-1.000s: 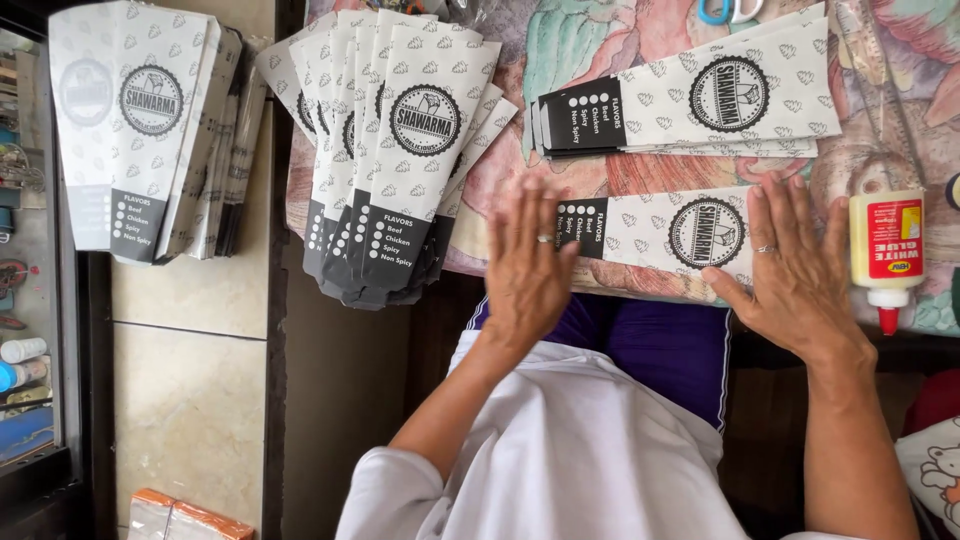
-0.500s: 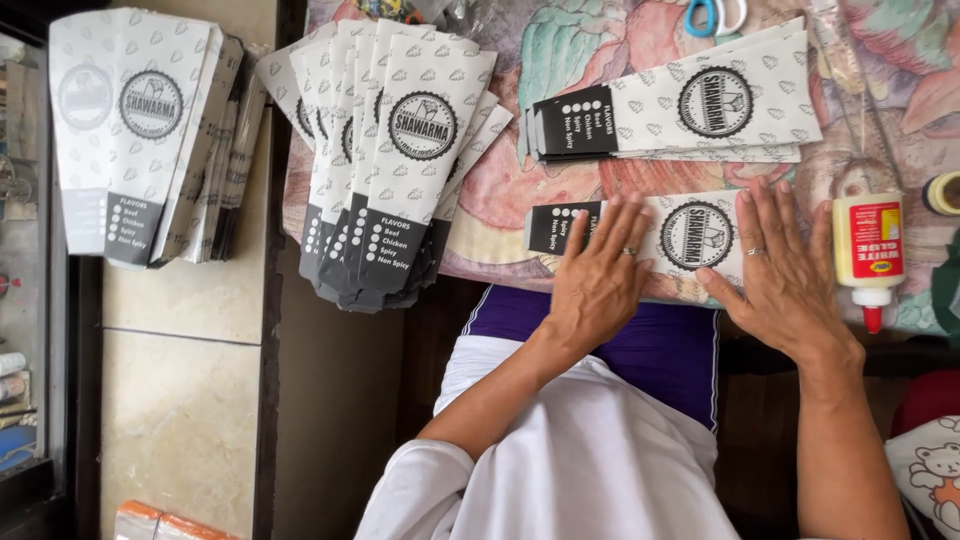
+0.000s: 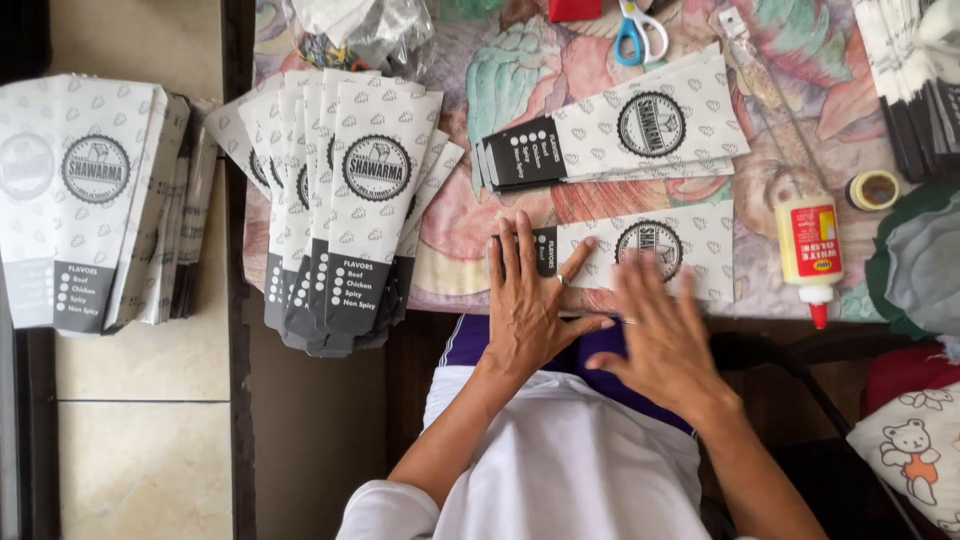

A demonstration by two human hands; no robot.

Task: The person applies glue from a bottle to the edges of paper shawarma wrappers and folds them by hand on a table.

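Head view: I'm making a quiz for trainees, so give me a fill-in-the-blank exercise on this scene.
1. Both hands, left hand and right hand, press flat on a paper ____.
2. The glue bottle lies with its red tip pointing toward the ____.
3. The scissors have ____ handles.

Missing words: sleeve; person; blue

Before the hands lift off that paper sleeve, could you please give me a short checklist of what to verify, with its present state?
1. Left hand flat on the paper sleeve, over its dark end: ok.
2. Right hand pressing the sleeve: ok, though it is blurred.
3. Sleeve lies fully on the patterned mat: ok.
4. Glue seam closed under the palms: cannot tell, hidden.
5. Glue bottle within reach, lying beside the sleeve, red tip toward the table edge: ok; capped or not, cannot tell.
6. Finished stack clear of the sleeve: ok, just above it.
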